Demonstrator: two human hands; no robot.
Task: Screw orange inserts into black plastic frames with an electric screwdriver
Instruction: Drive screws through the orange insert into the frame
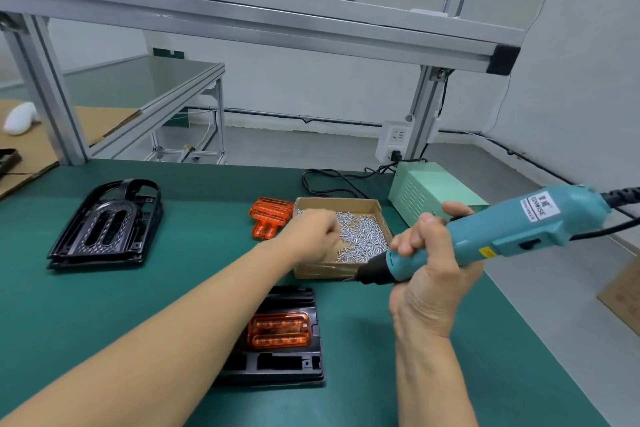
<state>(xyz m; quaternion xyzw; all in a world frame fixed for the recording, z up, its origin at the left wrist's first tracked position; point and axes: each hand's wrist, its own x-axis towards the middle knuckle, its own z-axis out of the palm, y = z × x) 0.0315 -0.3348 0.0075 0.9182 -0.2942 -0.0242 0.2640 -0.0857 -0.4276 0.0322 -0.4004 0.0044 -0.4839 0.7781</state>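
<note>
— Left hand [311, 236]?
— Reached into the cardboard box [377, 210] of screws [363, 236], fingers curled down among them; cannot tell whether a screw is pinched.
— Right hand [429, 274]?
— Wrapped firmly round the blue electric screwdriver [502, 236], held above the green surface [173, 288], bit tilted down-left near the box's front edge.
— Frame?
— Black frame [294, 367] lying flat just below the box, orange insert [278, 329] seated inside. Spare orange inserts [268, 218] stacked left of the box; more black frames [104, 222] piled far left.

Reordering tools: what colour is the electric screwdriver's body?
Teal-blue with a black nose, seen in the head view: the electric screwdriver held in the right hand.
</note>
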